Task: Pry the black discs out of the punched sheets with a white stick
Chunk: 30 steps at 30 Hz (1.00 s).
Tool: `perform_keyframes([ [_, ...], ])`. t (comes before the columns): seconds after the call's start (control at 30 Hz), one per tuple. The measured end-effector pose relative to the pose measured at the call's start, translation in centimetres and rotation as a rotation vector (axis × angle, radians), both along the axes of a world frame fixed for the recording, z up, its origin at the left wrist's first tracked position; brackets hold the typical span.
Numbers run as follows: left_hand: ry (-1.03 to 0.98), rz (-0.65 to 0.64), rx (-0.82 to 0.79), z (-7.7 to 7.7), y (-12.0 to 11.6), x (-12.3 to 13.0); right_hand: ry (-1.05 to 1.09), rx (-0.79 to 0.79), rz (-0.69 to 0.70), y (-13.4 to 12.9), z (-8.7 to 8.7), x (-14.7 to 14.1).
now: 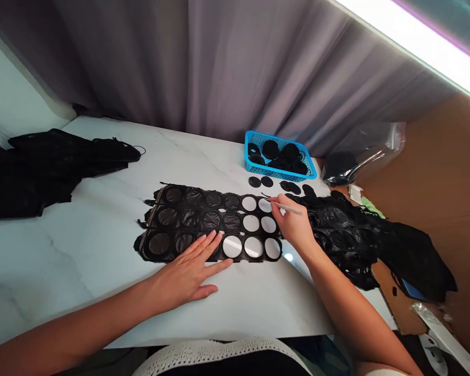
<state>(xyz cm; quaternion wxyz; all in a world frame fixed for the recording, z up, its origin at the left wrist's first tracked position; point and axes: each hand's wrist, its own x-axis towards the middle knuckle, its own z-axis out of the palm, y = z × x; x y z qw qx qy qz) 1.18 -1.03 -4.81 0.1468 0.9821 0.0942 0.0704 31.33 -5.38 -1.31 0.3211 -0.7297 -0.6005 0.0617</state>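
A black sheet (199, 211) with rows of round openings lies on the white marbled table (113, 292). Most openings on its left show black; several on the right show white discs (253, 246). My left hand (194, 266) rests flat on the sheet's lower edge, fingers spread, holding nothing. Over the upper right corner, my right hand (292, 219) pinches a thin light-coloured tool (289, 208), its tip near the top right white disc (265, 205). Loose black discs (254, 181) lie just behind the sheet.
A blue basket (280, 175) of black round pieces stands at the back. Black fabric (43, 167) covers the table's left side. More black material (348, 230) is piled on the right, below a clear plastic bag (364, 151). A grey curtain (219, 68) hangs behind.
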Motion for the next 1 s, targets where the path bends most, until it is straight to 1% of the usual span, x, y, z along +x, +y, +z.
perform_keyframes([
  [0.03,-0.003,-0.003,0.0,0.2,0.1,0.1,0.07,-0.031,0.036,0.5,0.3,0.1],
  [0.07,-0.006,-0.005,0.001,0.3,0.3,0.3,0.135,-0.071,0.105,0.8,0.4,-0.2],
  [0.17,-0.011,0.046,0.025,0.3,1.3,1.2,0.271,-0.169,0.331,1.2,-0.2,-2.2],
  [0.23,0.004,0.1,0.047,0.0,2.1,1.9,0.325,-0.212,0.422,1.3,-0.9,-3.4],
  [0.3,0.021,0.116,0.054,-0.3,2.8,2.3,0.367,-0.229,0.476,1.4,-1.5,-3.9],
  [0.43,0.002,0.113,0.019,-0.7,3.2,2.2,0.389,-0.228,0.535,1.7,-1.6,-3.6],
  [0.57,-0.03,0.114,-0.027,-0.8,3.1,2.1,0.349,-0.232,0.56,2.1,-1.5,-3.5],
  [0.77,-0.008,0.109,-0.02,-0.7,3.1,2.1,0.272,-0.233,0.587,2.3,-1.5,-3.6],
  [0.83,-0.019,0.113,-0.019,-0.8,3.1,2.1,0.21,-0.204,0.595,1.8,-1.6,-4.2],
  [0.93,-0.031,0.115,-0.019,-0.9,3.0,2.1,0.007,-0.149,0.624,0.9,-1.9,-5.0],
  [1.0,-0.029,0.113,-0.019,-1.0,3.0,2.1,-0.113,-0.122,0.626,0.9,-2.0,-4.7],
])
